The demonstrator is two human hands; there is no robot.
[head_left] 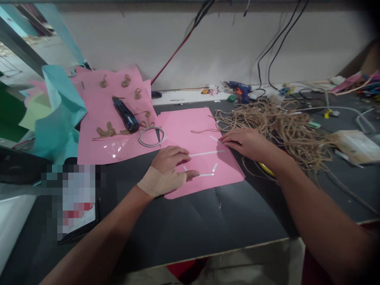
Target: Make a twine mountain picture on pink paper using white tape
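Observation:
A pink paper sheet (190,130) lies on the dark table (184,221) with several white tape strips (206,153) stuck on it. My left hand (170,166), wrapped in a tan bandage at the wrist, presses flat on the sheet's near left part, fingers stretched out beside the strips. My right hand (245,142) rests palm down on the sheet's right edge, fingertips pinched on the end of a short white strip (214,138). A heap of jute twine (276,126) lies just behind the right hand.
A second pink sheet (115,118) at the left holds a blue utility knife (126,114), a tape roll (151,136) and small twine shapes. Teal paper (59,114) stands at far left. A blue glue gun (242,90) and cables lie by the wall. A tablet (78,217) lies at near left.

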